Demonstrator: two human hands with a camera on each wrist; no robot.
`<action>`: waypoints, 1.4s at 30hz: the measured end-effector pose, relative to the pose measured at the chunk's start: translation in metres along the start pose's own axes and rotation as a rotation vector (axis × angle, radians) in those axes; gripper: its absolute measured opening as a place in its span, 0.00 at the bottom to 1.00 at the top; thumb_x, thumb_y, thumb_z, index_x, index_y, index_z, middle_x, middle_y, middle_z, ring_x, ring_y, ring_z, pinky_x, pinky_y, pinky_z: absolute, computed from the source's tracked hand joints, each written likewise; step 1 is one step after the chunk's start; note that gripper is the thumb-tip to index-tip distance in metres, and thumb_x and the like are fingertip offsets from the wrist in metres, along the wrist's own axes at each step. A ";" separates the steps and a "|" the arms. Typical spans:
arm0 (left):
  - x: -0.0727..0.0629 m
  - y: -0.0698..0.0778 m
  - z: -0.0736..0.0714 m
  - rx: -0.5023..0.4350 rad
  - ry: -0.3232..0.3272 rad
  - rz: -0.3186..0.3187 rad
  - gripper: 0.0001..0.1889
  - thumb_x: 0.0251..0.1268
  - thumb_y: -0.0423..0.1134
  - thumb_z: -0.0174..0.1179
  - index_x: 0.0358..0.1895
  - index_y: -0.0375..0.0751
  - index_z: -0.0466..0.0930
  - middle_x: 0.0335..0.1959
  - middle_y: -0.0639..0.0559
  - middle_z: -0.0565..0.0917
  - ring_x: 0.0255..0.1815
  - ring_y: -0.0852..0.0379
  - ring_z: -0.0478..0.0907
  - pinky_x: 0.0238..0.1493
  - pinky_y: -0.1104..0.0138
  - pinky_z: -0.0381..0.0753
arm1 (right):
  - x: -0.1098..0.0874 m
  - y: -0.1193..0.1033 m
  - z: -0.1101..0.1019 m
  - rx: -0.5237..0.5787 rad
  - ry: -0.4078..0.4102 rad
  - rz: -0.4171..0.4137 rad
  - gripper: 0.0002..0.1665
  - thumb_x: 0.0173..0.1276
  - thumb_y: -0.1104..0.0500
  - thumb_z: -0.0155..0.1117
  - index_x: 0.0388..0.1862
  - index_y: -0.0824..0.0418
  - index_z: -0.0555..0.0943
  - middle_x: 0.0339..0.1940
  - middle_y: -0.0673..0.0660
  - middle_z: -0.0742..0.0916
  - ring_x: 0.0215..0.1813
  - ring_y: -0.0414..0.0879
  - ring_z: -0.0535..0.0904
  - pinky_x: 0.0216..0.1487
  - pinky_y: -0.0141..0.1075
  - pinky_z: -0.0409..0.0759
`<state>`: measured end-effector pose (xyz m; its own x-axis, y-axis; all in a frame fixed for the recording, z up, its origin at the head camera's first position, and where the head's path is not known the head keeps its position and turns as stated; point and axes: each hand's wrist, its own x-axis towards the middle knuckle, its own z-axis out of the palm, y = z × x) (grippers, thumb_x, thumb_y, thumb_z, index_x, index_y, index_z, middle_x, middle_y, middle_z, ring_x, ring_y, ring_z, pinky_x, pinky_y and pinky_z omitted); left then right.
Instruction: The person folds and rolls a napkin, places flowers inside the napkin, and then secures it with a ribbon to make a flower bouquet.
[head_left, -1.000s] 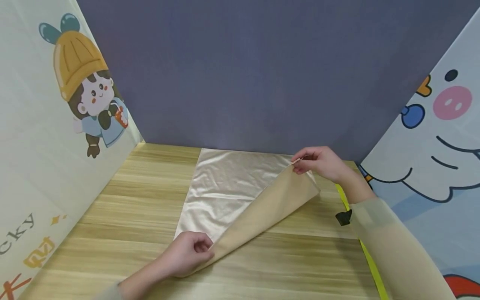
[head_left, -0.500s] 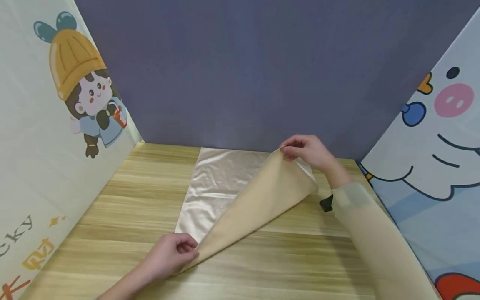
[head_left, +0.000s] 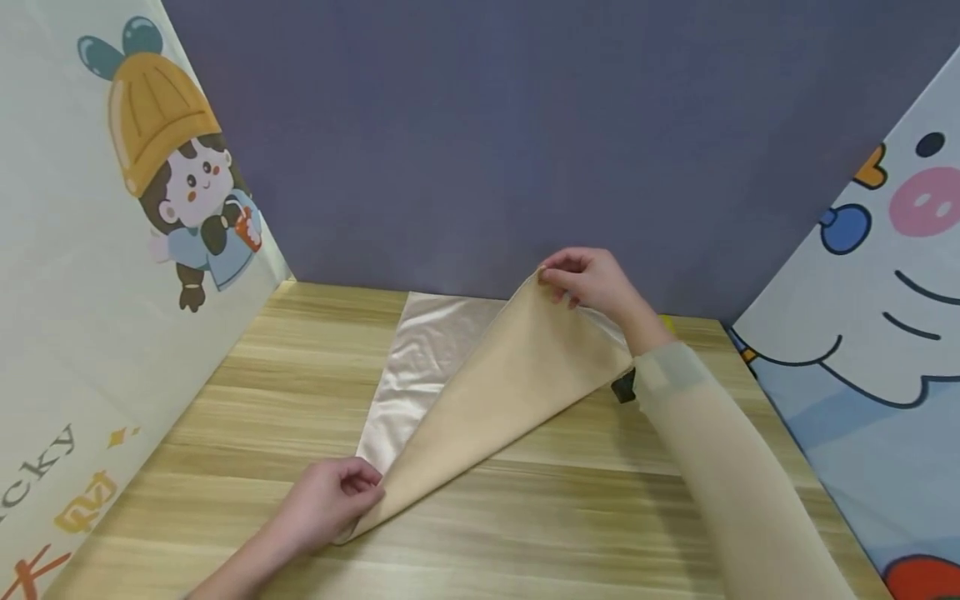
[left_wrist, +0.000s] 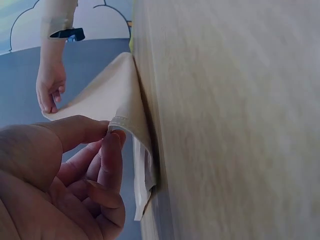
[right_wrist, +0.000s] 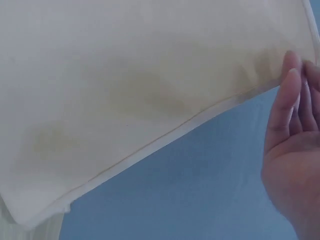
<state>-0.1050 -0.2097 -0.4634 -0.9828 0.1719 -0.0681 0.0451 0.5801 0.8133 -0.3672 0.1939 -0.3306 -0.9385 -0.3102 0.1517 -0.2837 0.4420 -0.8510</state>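
Observation:
A beige cloth (head_left: 495,392) with a matte side and a shiny satin side lies partly folded over on the wooden table. My right hand (head_left: 592,279) pinches one corner and holds it raised, in front of the grey back wall. At the near left, my left hand (head_left: 326,504) pinches another corner close to the tabletop. The left wrist view shows that stitched corner between thumb and forefinger of the left hand (left_wrist: 85,175). From the right wrist, the matte side and its hemmed edge stretch up to the fingers of the right hand (right_wrist: 295,135).
The wood-grain table (head_left: 247,425) reaches back to a grey-purple wall (head_left: 480,142). White panels with cartoon prints stand on the left (head_left: 60,275) and right (head_left: 900,333). A black strap (head_left: 624,387) shows at the right sleeve (head_left: 727,467).
My right hand has lifted its corner up and to the left, showing more of the matte side. The left hand has shifted left with its corner.

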 end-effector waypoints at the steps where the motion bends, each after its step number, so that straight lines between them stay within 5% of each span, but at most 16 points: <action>1: 0.000 0.000 -0.001 -0.002 0.005 -0.010 0.04 0.67 0.36 0.76 0.40 0.42 0.91 0.31 0.56 0.89 0.30 0.67 0.81 0.35 0.71 0.83 | 0.003 -0.002 0.003 0.003 -0.004 -0.002 0.15 0.79 0.47 0.74 0.55 0.54 0.91 0.45 0.52 0.95 0.38 0.50 0.90 0.37 0.51 0.90; 8: 0.001 -0.004 -0.009 -0.047 0.021 -0.081 0.05 0.68 0.36 0.76 0.41 0.40 0.90 0.32 0.54 0.89 0.30 0.64 0.82 0.34 0.70 0.84 | 0.029 -0.013 0.031 0.003 -0.008 -0.055 0.13 0.81 0.49 0.71 0.55 0.54 0.90 0.47 0.56 0.94 0.41 0.50 0.91 0.44 0.57 0.91; 16: 0.004 -0.011 -0.018 -0.105 0.029 -0.141 0.08 0.70 0.34 0.73 0.45 0.33 0.89 0.31 0.50 0.88 0.25 0.58 0.83 0.28 0.68 0.84 | 0.065 -0.023 0.083 0.068 0.082 -0.052 0.11 0.82 0.57 0.70 0.56 0.60 0.90 0.52 0.60 0.93 0.45 0.45 0.92 0.48 0.39 0.92; 22: 0.007 -0.014 -0.020 -0.094 0.038 -0.155 0.07 0.71 0.34 0.73 0.45 0.33 0.88 0.31 0.50 0.87 0.27 0.56 0.83 0.30 0.67 0.86 | 0.076 -0.020 0.117 0.106 0.106 -0.023 0.13 0.84 0.55 0.68 0.59 0.56 0.90 0.55 0.58 0.93 0.52 0.51 0.91 0.55 0.46 0.91; 32: 0.013 -0.020 -0.027 -0.111 -0.002 -0.159 0.10 0.72 0.35 0.72 0.48 0.30 0.87 0.30 0.51 0.89 0.29 0.54 0.84 0.33 0.68 0.84 | 0.081 -0.005 0.137 0.176 -0.031 0.022 0.22 0.86 0.58 0.63 0.74 0.55 0.82 0.69 0.58 0.88 0.62 0.56 0.88 0.53 0.45 0.91; 42: 0.015 -0.018 -0.026 -0.122 0.009 -0.209 0.08 0.70 0.32 0.72 0.44 0.30 0.86 0.26 0.50 0.86 0.24 0.55 0.83 0.28 0.65 0.85 | 0.084 0.006 0.158 0.150 -0.223 0.002 0.37 0.85 0.61 0.63 0.88 0.54 0.67 0.88 0.55 0.71 0.76 0.58 0.80 0.69 0.55 0.85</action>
<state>-0.1254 -0.2378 -0.4639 -0.9701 0.0504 -0.2375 -0.1811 0.5014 0.8461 -0.4172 0.0378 -0.4024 -0.8676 -0.4947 0.0497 -0.2339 0.3179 -0.9188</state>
